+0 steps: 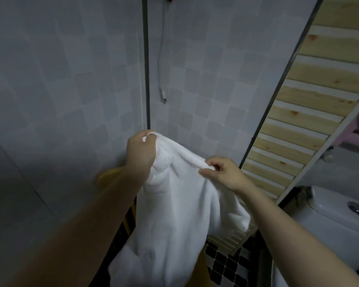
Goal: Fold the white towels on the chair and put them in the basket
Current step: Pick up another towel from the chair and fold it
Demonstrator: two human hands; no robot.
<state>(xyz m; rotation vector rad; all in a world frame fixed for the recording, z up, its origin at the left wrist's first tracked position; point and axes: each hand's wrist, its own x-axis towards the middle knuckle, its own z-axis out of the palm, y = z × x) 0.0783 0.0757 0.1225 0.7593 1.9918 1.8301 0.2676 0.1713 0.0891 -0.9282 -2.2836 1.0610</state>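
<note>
A white towel hangs in the air in front of me, held up by its top edge. My left hand grips one upper corner, the corner poking out above the fingers. My right hand pinches the top hem a short way to the right, lower than the left. The towel drapes down between my forearms toward the bottom of the frame. Behind the towel a yellow-brown piece of furniture shows in part; I cannot tell whether it is the chair. No basket is in view.
A tiled wall stands close ahead, with a dark vertical pole and a dangling white cable. A wooden slatted panel leans at right. A white toilet cistern sits lower right. The floor has black-and-white mosaic tiles.
</note>
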